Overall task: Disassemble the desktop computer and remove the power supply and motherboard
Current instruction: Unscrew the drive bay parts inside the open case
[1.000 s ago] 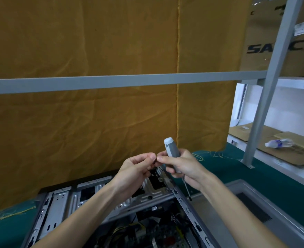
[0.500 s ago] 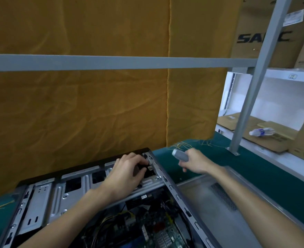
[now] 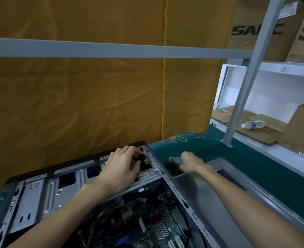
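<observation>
The hands part — the left hand point(image 3: 123, 167) now rests on the computer case point(image 3: 61, 187), while the right hand point(image 3: 190, 162) carries the screwdriver point(image 3: 175, 160) down toward the green mat point(image 3: 219, 151).

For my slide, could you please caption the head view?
Left hand works at the open computer case while right hand holds a screwdriver beside it.

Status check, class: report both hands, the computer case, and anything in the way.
Left hand on black part at computer case far corner; grip unclear. Right hand grips screwdriver over green mat, outside case. Motherboard still inside, cables over it.
</observation>
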A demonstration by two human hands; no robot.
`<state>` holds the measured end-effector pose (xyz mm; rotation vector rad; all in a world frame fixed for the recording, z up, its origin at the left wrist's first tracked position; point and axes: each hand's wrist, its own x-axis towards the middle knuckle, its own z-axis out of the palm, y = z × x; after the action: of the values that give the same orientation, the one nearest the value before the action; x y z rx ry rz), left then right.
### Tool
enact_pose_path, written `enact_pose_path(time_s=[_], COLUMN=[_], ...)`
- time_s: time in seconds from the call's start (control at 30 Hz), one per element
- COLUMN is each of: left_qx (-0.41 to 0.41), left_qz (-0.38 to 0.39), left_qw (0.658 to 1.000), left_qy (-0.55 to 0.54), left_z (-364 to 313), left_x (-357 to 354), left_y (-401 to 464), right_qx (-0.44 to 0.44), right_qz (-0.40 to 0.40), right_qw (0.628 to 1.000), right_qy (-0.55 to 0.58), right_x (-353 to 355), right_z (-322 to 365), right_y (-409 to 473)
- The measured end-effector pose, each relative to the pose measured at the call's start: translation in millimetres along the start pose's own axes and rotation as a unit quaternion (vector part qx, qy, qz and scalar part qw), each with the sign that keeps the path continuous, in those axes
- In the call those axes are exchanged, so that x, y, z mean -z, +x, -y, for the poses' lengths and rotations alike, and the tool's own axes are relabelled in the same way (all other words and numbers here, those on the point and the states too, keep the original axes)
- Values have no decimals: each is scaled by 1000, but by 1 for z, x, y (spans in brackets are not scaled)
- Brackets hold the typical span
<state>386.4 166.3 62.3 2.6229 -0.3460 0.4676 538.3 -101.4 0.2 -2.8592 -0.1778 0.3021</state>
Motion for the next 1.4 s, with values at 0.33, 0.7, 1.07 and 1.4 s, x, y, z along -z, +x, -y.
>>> enact_pose_path(time_s=[0.33,0.7,1.07,1.4], left_qx=[37,2,19,11], left_qz=[32,64,59,57], left_qw=[990,946,949,942], left_qy=[-129,-316,-309,-330], left_z=[5,4,23,22], left_x=[45,70,52,48], left_y=[-9,-44,-59,-56], right_qx=[171,243,298,301], right_qz=[-111,-40,-8,-15], right_qw=[836,648,660,670], right_qy=[510,721,690,678], right_x=[107,86,56,59], right_z=[129,227,226,226], right_y=[-110,-154,-151,-157])
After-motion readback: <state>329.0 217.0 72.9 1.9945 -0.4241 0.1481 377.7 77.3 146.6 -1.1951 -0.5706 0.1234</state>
